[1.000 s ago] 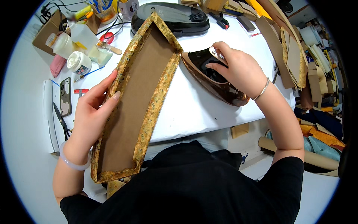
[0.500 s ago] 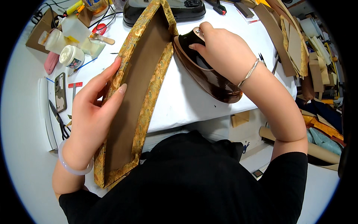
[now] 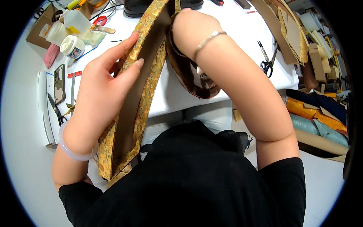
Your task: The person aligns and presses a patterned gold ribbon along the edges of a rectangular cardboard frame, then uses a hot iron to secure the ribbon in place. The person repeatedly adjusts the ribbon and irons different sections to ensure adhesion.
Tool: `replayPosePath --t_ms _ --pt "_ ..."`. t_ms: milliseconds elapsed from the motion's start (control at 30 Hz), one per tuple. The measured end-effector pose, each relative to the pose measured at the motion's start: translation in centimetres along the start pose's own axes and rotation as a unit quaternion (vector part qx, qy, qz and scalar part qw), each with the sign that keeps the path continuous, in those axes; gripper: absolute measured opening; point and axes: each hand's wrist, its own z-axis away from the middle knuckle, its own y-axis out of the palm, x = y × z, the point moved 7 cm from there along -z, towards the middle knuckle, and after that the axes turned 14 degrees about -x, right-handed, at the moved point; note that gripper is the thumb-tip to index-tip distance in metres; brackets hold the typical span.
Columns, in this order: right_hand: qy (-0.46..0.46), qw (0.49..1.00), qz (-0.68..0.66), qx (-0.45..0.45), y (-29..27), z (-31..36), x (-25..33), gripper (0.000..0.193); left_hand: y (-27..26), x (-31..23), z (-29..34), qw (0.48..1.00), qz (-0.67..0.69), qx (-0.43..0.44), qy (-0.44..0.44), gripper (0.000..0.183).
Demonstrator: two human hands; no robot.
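Note:
A long shallow box (image 3: 148, 89), brown inside and covered on its walls with gold patterned brocade, stands tilted in front of me. My left hand (image 3: 102, 90) grips its left wall, thumb inside and fingers outside. Wrapped over the top of a glossy dark brown clothes iron (image 3: 189, 78) is my right hand (image 3: 196, 32), which hides the handle. The iron's front end is against or just beside the box's right side near the far corner; the exact contact is hidden. Its rounded back end points toward me.
On the left are an open white jar (image 3: 72, 47), a phone (image 3: 59, 84), a red-ended ruler (image 3: 75, 74) and black scissors (image 3: 56, 109). More scissors (image 3: 267, 64) lie right of my forearm. Brown board pieces (image 3: 274, 32) stand at the far right. A black case (image 3: 136, 9) sits behind the box.
My right hand and the iron have moved left, closer to the box. The box is turned more on its side, showing less of its inside. My left hand has shifted slightly up and right with it.

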Motion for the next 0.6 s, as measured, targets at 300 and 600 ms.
replayPosePath --t_ms 300,600 --pt "-0.010 0.999 -0.022 -0.040 -0.8 2.8 -1.1 0.041 -1.2 1.0 -0.5 1.000 -0.012 -0.012 0.002 0.051" --pt "0.078 0.988 -0.115 -0.060 -1.8 5.5 -3.9 0.043 -0.8 2.6 -0.9 0.999 0.052 -0.002 0.013 0.057"
